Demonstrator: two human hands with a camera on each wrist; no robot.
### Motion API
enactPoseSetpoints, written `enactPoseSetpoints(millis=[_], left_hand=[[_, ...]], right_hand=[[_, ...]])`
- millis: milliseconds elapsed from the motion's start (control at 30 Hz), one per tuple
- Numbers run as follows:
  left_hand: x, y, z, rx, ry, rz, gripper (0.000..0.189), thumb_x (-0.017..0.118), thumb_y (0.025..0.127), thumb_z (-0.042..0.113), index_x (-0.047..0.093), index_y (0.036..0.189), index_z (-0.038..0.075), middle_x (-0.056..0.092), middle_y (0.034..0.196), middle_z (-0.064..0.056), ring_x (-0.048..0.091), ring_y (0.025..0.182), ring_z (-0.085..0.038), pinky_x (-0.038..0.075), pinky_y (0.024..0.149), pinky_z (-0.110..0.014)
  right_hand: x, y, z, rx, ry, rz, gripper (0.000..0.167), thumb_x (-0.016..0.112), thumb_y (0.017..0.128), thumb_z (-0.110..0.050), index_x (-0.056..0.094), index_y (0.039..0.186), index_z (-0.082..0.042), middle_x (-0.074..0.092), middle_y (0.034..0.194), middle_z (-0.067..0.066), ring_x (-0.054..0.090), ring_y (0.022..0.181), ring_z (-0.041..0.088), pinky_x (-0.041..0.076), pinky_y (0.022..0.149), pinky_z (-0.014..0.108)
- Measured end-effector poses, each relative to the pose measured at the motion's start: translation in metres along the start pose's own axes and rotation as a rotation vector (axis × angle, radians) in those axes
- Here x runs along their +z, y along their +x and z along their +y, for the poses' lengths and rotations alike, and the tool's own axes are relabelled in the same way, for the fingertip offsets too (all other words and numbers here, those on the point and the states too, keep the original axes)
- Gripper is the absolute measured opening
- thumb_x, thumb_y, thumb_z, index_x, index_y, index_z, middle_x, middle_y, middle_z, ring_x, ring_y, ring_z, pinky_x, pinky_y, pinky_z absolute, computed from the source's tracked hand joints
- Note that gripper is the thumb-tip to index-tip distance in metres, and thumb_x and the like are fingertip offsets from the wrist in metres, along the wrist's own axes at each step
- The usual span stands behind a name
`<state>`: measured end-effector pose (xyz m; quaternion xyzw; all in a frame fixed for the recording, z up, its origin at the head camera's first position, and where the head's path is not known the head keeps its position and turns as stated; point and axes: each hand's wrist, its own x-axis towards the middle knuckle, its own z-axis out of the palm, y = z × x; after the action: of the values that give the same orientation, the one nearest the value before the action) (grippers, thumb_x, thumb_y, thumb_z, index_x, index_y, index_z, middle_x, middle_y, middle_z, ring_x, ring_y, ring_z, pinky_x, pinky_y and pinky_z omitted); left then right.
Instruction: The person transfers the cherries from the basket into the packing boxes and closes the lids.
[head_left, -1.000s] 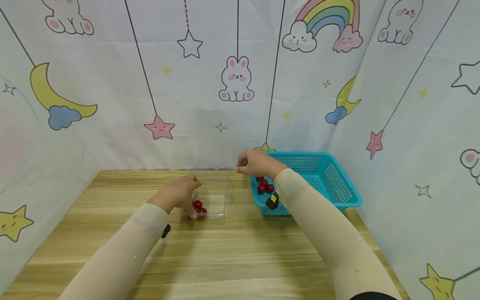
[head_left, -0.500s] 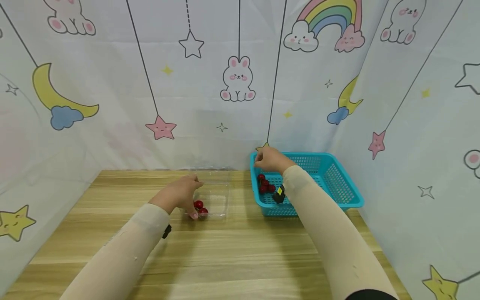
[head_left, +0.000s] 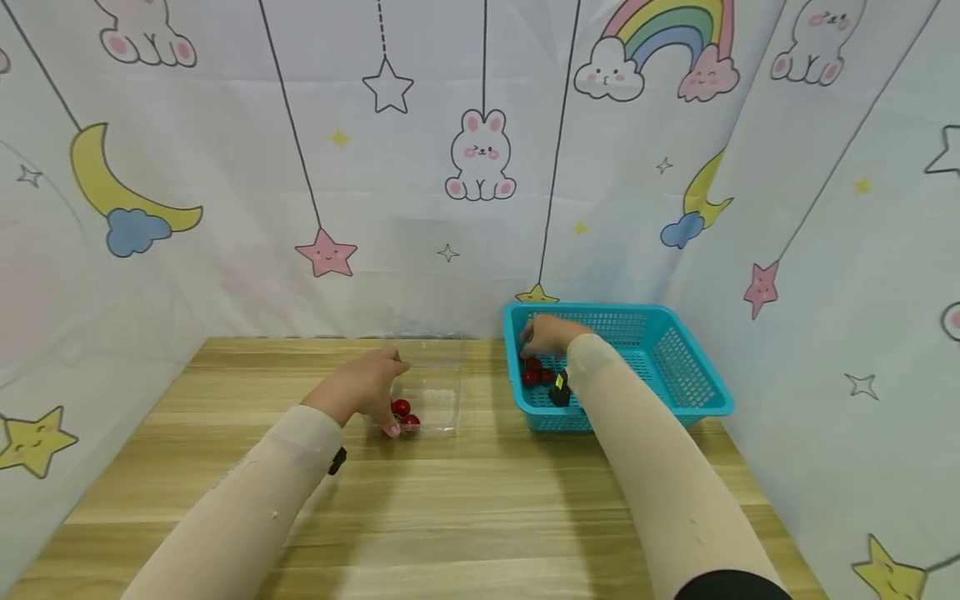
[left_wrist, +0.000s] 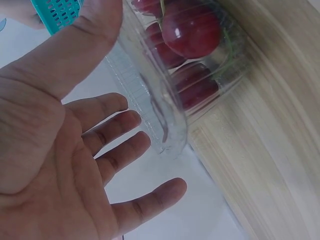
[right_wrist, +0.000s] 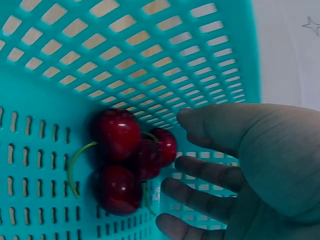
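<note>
My left hand (head_left: pixel 367 387) rests at the left side of a clear plastic box (head_left: pixel 442 400) with its lid raised behind. In the left wrist view the thumb (left_wrist: pixel 100 25) lies at the box rim, and the other fingers are spread and fairly straight. Several red cherries (left_wrist: pixel 192 30) with green stems sit in the box. My right hand (head_left: pixel 551 335) is down inside the left end of a turquoise basket (head_left: pixel 686 367). Its loosely bent fingers (right_wrist: pixel 187 197) stand close beside several dark red cherries (right_wrist: pixel 117 190), with nothing visible between fingers and thumb.
Both containers stand on a wood-grain table (head_left: pixel 465 508), the basket to the right of the box. Its perforated wall (right_wrist: pixel 140 37) rises around the right hand. A white printed curtain (head_left: pixel 405 183) hangs behind and at both sides.
From the gap between box and basket, my right hand has moved right and then down into the basket by the cherries. My left hand keeps its place at the box.
</note>
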<state>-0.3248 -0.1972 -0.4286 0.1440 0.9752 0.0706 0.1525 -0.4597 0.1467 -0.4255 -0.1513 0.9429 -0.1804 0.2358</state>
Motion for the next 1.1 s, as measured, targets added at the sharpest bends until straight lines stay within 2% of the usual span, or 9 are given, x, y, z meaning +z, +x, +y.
enactPoseSetpoints(millis=[167, 300, 600, 767, 900, 1000, 1100], left_hand=[[0.001, 0.002, 0.002, 0.006, -0.010, 0.003, 0.121, 0.109, 0.076, 0.040, 0.046, 0.175, 0.009, 0.045, 0.174, -0.019, 0.045, 0.162, -0.043, 0.051, 0.126, -0.062], [0.001, 0.001, 0.002, 0.007, -0.009, 0.003, 0.121, 0.109, 0.076, 0.040, 0.046, 0.175, 0.009, 0.045, 0.174, -0.019, 0.046, 0.162, -0.043, 0.050, 0.126, -0.062], [0.000, 0.000, 0.000, -0.002, -0.004, 0.006, 0.122, 0.110, 0.075, 0.041, 0.047, 0.174, 0.009, 0.049, 0.169, -0.018, 0.048, 0.159, -0.042, 0.052, 0.125, -0.060], [0.000, -0.001, 0.000, 0.002, -0.005, 0.005, 0.122, 0.110, 0.075, 0.040, 0.046, 0.175, 0.009, 0.049, 0.170, -0.019, 0.047, 0.160, -0.043, 0.052, 0.125, -0.061], [-0.001, -0.002, 0.000, 0.007, -0.001, 0.004, 0.122, 0.110, 0.075, 0.041, 0.046, 0.175, 0.009, 0.049, 0.169, -0.019, 0.048, 0.159, -0.043, 0.052, 0.124, -0.061], [-0.001, -0.002, 0.000, 0.006, 0.001, 0.005, 0.122, 0.110, 0.075, 0.040, 0.046, 0.175, 0.010, 0.049, 0.169, -0.019, 0.049, 0.158, -0.043, 0.052, 0.124, -0.061], [-0.001, -0.002, 0.000, 0.004, 0.001, 0.007, 0.122, 0.109, 0.075, 0.040, 0.046, 0.175, 0.010, 0.049, 0.169, -0.019, 0.049, 0.158, -0.043, 0.052, 0.124, -0.061]], right_hand=[[0.007, 0.009, 0.004, 0.016, -0.028, -0.006, 0.047, 0.075, 0.112, -0.022, 0.069, 0.155, -0.006, 0.070, 0.156, 0.017, 0.072, 0.136, 0.035, 0.067, 0.103, 0.050], [0.010, 0.015, 0.004, 0.035, -0.001, 0.001, 0.044, 0.075, 0.111, -0.018, 0.071, 0.153, -0.004, 0.074, 0.150, 0.017, 0.074, 0.131, 0.033, 0.068, 0.100, 0.047], [0.014, 0.022, 0.001, 0.051, 0.005, 0.025, 0.038, 0.077, 0.109, -0.014, 0.075, 0.146, -0.003, 0.076, 0.143, 0.017, 0.079, 0.111, 0.028, 0.070, 0.081, 0.038], [0.014, 0.018, -0.001, 0.032, -0.011, 0.032, 0.027, 0.079, 0.108, -0.013, 0.080, 0.134, -0.005, 0.080, 0.127, 0.012, 0.077, 0.103, 0.024, 0.068, 0.079, 0.036], [0.013, 0.014, -0.004, 0.004, -0.034, 0.033, 0.005, 0.079, 0.108, -0.013, 0.081, 0.105, -0.009, 0.075, 0.097, 0.004, 0.070, 0.085, 0.019, 0.061, 0.071, 0.033], [0.008, 0.014, -0.004, -0.028, -0.059, 0.031, 0.024, 0.079, 0.107, -0.013, 0.072, 0.084, -0.012, 0.062, 0.078, -0.001, 0.057, 0.071, 0.017, 0.052, 0.064, 0.032], [0.001, 0.008, -0.003, -0.064, -0.057, 0.047, 0.021, 0.077, 0.107, -0.013, 0.077, 0.086, -0.012, 0.066, 0.079, -0.001, 0.062, 0.073, 0.020, 0.054, 0.065, 0.033]])
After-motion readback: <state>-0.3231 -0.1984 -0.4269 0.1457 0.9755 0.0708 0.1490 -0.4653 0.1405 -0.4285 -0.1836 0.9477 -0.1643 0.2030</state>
